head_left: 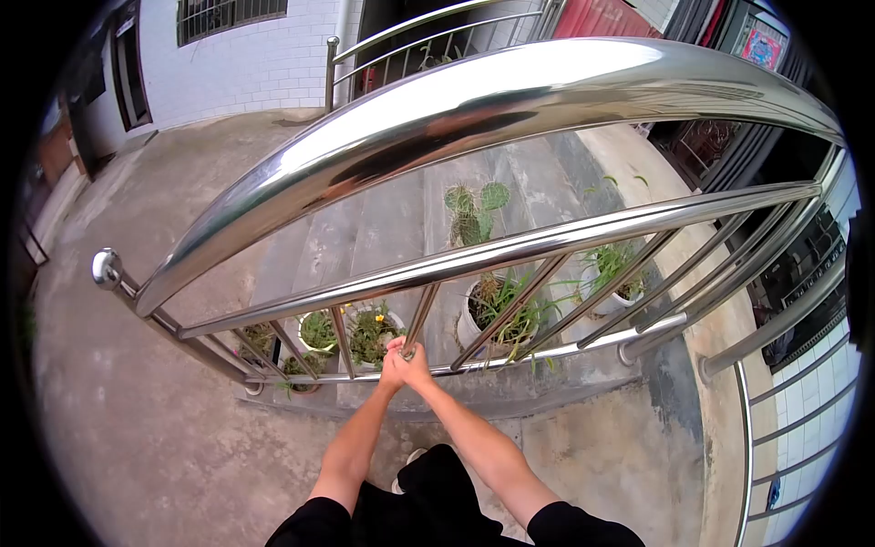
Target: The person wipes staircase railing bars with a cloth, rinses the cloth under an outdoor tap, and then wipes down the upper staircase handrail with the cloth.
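While our left hand (393, 369) and right hand (416, 366) close round the upright bar (422, 313), we judge gripping underway. Sliding toward twelve o'clock needs loosening.

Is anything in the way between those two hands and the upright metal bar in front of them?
Nothing visible: the left hand and right hand close around the lower part of the upright bar. The potted plants stand beyond it.

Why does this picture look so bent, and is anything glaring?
Head view: probably a wide lens, with black rounded edges and bowed outlines; head view: bright white glare along the top rail, over dark reflections; head view: soft daylight, no hard-edged shadows near the left hand and right hand, which look fairly sharp.
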A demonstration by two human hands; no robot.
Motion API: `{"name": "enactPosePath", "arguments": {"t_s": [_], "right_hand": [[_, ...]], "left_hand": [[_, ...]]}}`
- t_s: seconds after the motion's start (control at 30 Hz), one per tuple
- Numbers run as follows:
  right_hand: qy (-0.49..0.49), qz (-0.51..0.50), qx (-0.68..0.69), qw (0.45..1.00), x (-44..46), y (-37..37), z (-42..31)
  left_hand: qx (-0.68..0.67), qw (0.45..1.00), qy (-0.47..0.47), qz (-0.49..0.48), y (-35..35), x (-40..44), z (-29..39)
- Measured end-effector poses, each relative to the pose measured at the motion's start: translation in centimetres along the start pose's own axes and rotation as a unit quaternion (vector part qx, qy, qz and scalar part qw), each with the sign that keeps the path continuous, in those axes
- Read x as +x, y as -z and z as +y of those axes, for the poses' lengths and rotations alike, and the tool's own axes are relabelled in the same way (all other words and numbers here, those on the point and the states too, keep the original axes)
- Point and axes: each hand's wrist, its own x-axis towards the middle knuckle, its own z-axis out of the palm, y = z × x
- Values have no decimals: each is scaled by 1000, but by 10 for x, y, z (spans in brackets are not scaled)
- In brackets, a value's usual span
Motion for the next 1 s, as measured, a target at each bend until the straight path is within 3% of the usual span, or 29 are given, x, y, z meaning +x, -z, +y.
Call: {"name": "enactPosePath", "arguments": {"t_s": [0.03,0.1,0.17,0.23,0.27,0.3,0.33,0.4,0.43,0.47,0.57,0.6,0.63,0.67,0.7,0.73,0.8,0.87,0.97,1.0], "right_hand": [[5,-3,5,1000,-4,0,-2],[1,-6,4,1000,1,1,-9],[-5,-12,2,1000,5,4,-20],[7,-32,10,999,9,8,-46],[-33,-2,-13,999,6,12,-63],[-77,27,-37,996,-3,14,-85],[-85,25,-34,996,-7,17,-114],[-79,-106,-74,988,16,26,-175],[-78,-108,-74,988,23,29,-183],[9,-90,-63,994,31,30,-191],[216,-70,-87,970,48,37,-222],[185,-113,-13,976,47,36,-248],[214,-117,-49,969,45,38,-259],[208,-121,-38,970,48,38,-256],[203,-123,-27,971,47,37,-252],[194,-121,-25,973,45,35,-248],[230,-61,-16,971,42,29,-251],[234,-38,-12,971,43,25,-250],[213,31,28,976,32,19,-238],[207,27,60,976,29,18,-240]], "left_hand": [[3,1000,-6,3,9,-3,-10],[-138,968,-30,-209,16,10,1],[-192,968,-41,-156,10,23,21],[-51,974,-91,-200,19,20,71],[66,948,-162,-267,37,13,130],[3,963,-67,-259,37,9,158],[-32,969,-66,-237,35,4,170],[-71,972,-84,-209,21,12,212],[-71,978,-113,-159,18,6,236],[-70,981,-144,-111,16,7,262],[-45,977,-192,-86,18,6,327],[-41,982,-144,-118,17,12,334],[-36,984,-92,-150,19,15,334],[-24,982,-117,-147,20,13,335],[-71,984,-150,-70,17,1,350],[-103,980,-142,-90,14,7,334],[-133,977,-128,-106,5,41,260],[87,942,-261,-191,4,83,163],[-14,935,-355,-7,-1,26,293],[-2,961,-245,-129,12,25,285]]}}
